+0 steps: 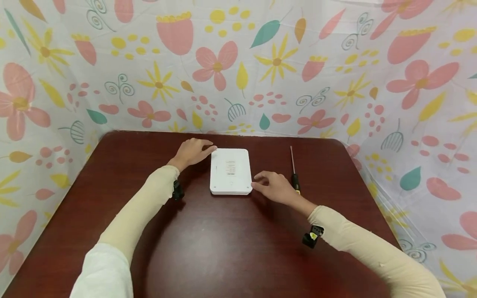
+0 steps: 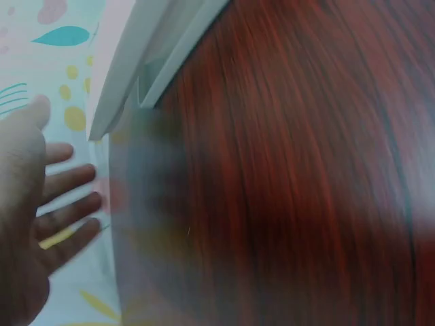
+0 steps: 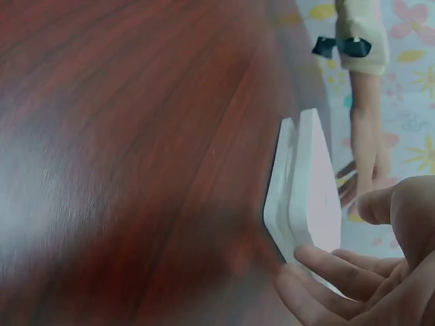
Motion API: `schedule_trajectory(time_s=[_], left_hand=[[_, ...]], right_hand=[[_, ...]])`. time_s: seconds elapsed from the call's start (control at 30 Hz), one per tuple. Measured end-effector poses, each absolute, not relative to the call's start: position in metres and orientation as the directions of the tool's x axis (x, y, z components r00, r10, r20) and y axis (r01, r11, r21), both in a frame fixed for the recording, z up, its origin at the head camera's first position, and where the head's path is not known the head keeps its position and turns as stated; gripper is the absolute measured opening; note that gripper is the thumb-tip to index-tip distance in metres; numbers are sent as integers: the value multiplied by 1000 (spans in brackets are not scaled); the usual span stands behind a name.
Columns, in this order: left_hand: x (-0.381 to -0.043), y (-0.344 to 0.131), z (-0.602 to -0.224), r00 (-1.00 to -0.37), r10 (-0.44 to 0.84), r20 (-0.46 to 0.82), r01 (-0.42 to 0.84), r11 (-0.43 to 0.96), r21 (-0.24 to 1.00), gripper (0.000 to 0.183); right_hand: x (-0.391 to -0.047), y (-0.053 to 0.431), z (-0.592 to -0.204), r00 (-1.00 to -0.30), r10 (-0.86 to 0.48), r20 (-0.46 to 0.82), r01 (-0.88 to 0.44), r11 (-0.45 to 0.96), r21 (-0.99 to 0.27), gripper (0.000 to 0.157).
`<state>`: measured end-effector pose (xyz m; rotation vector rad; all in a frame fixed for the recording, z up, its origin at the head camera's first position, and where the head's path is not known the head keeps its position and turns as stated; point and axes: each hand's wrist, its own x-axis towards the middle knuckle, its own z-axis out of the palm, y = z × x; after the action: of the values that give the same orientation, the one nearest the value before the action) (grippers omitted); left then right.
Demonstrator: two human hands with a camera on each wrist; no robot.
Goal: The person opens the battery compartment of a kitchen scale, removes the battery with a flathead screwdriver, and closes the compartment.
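Observation:
A flat white plastic device [image 1: 231,169] with rounded corners lies on the table, its printed label facing up. From the right wrist view, a groove runs along the side of the device [image 3: 296,183], between an upper and a lower part. My left hand [image 1: 191,152] is at its far left corner, thumb pointing toward the edge; the left wrist view shows the fingers [image 2: 71,183] extended and spread, holding nothing. By the near right corner is my right hand [image 1: 275,187], its fingers loosely bent at the side edge and the thumb above. Whether either hand touches the device, I cannot tell.
A screwdriver [image 1: 294,169] with a dark and yellow handle lies to the right, partly behind my right hand. The dark reddish-brown wooden table [image 1: 208,248] meets a floral curtain [image 1: 238,74] at its back and sides.

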<state>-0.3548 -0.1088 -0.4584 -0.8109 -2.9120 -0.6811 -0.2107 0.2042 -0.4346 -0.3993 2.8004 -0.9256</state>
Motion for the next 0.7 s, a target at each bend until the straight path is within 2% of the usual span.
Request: schedule_trajectory(time_s=[0.17, 0.37, 0.5, 0.7], left_hand=[[-361, -100, -473, -916, 394, 70, 357, 726, 587, 62], [-363, -95, -483, -940, 341, 16, 218, 566, 795, 48], [-363, -93, -484, -940, 340, -31, 151, 495, 856, 40], [-360, -90, -484, -946, 315, -83, 77, 466, 881, 36]], right_hand=[[-210, 197, -443, -944, -214, -250, 37, 685, -728, 44], [-213, 192, -452, -880, -212, -425, 286, 479, -830, 48], [-213, 191, -458, -854, -217, -473, 364, 399, -841, 48], [-215, 189, -464, -853, -214, -476, 388, 350, -853, 50]])
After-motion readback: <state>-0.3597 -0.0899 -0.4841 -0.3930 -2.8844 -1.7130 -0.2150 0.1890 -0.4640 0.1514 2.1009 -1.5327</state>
